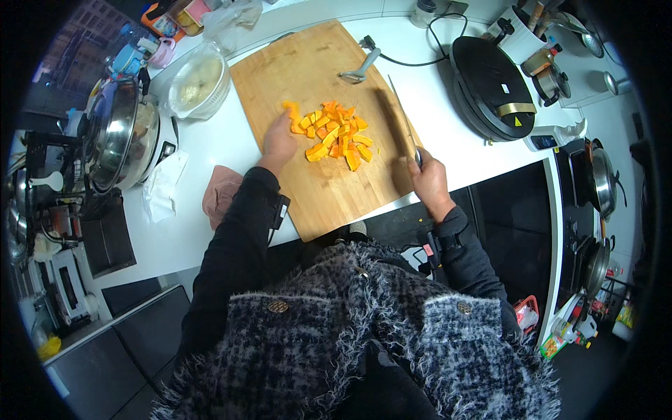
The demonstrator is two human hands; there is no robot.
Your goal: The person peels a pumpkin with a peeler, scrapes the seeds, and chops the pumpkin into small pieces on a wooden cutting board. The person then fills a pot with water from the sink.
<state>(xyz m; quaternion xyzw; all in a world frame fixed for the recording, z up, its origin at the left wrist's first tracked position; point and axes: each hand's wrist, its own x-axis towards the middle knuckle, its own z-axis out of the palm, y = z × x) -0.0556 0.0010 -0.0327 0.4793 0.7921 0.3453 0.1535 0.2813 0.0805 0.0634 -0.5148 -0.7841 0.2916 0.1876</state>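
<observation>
On a large wooden cutting board (336, 194) lies a loose heap of cut orange pumpkin pieces (341, 134). My left hand (281, 137) is at the heap's left side, its fingertips against orange pumpkin; whether they grip a piece cannot be told. My right hand (429, 176) is closed around the handle of a kitchen knife (401, 113), held over the board's right edge with its blade pointing away from me. A grey-handled peeler (361, 68) rests at the board's upper right.
A black round electric griddle (488, 84) stands right of the board, a black power cord (415, 64) behind it. Left are a white basket in plastic (199, 86), a pink cloth (220, 194), white paper (164, 186) and a steamer with a glass lid (113, 136).
</observation>
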